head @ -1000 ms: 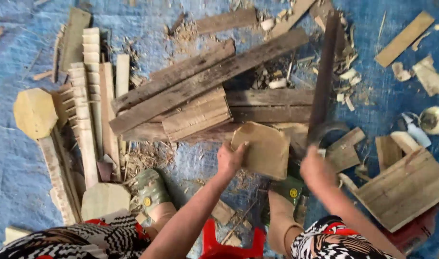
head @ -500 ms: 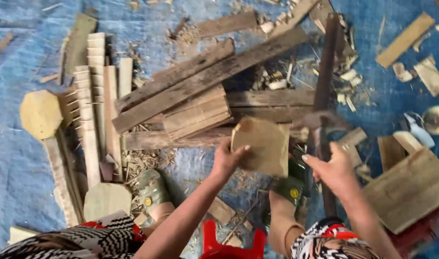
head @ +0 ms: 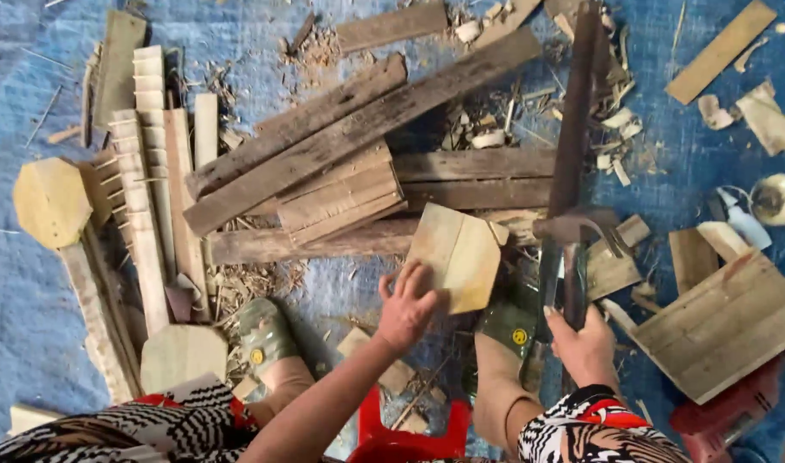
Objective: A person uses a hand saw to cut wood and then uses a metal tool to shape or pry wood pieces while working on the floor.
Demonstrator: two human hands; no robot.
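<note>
Nearest to you, a red plastic stool (head: 392, 437) sits between your knees, and your patterned sleeves frame the bottom edge. Your feet in green rubber boots (head: 268, 343) rest on the blue tarp (head: 15, 283) that covers the floor.

Your left hand (head: 407, 302) has its fingers closed on the lower left edge of a pale, house-shaped wooden board (head: 458, 255), holding it tilted just above the right boot. Your right hand (head: 586, 341) is wrapped tight on the handle of a hammer (head: 572, 230), whose dark head lies just to the right of the board, close to it; whether they touch cannot be told. A long dark strip of wood (head: 578, 111) stands up behind the hammer head and runs toward the top edge.

To your right lies a slatted wooden panel (head: 722, 321), with a red power tool (head: 735, 411) below it. To your left, an octagonal board (head: 50, 201) and a row of notched slats (head: 144, 189) lie side by side.

Farther off, weathered planks (head: 358, 129) cross the tarp diagonally over a small stack of pale boards (head: 341, 195). Chips and shavings (head: 315, 47) are scattered beyond them, and a loose batten (head: 720, 51) lies at the far right.
</note>
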